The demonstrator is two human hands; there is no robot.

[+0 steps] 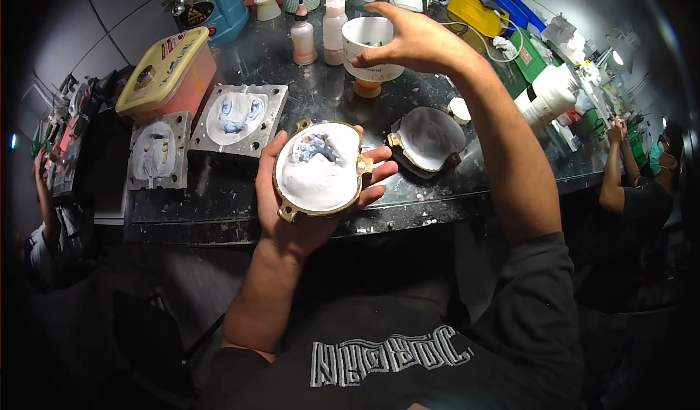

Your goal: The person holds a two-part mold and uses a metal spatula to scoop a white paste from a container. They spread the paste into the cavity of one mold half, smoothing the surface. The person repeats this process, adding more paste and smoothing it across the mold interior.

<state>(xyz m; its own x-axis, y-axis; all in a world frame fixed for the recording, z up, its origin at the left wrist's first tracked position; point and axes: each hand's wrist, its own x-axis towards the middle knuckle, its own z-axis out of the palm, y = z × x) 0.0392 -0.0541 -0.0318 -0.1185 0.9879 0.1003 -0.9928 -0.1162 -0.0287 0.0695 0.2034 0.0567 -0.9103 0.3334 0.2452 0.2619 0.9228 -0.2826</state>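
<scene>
My left hand (273,224) holds up a round brass-rimmed dental flask half (313,185) from beneath, its fingers around the far and right sides. White plaster fills it, with a bluish-grey arch-shaped hollow towards the back. My right hand (426,41) reaches over the white plastic cup (357,36), thumb before its front wall and index finger stretched beyond the rim. Those fingers are wide apart; whether they press on the cup is not clear. An orange piece (367,89) shows beneath the cup. Another flask half (430,141) with a smooth grey-white inside rests on the table to the right.
Two square metal mould halves (270,122) (138,169) lie at left before a yellow-lidded pink tub (193,74). Two small bottles (303,41) (335,34) stand behind. A tipped white bottle (547,96), green box (536,56) and yellow bin (470,12) line the right. Other people stand at both sides.
</scene>
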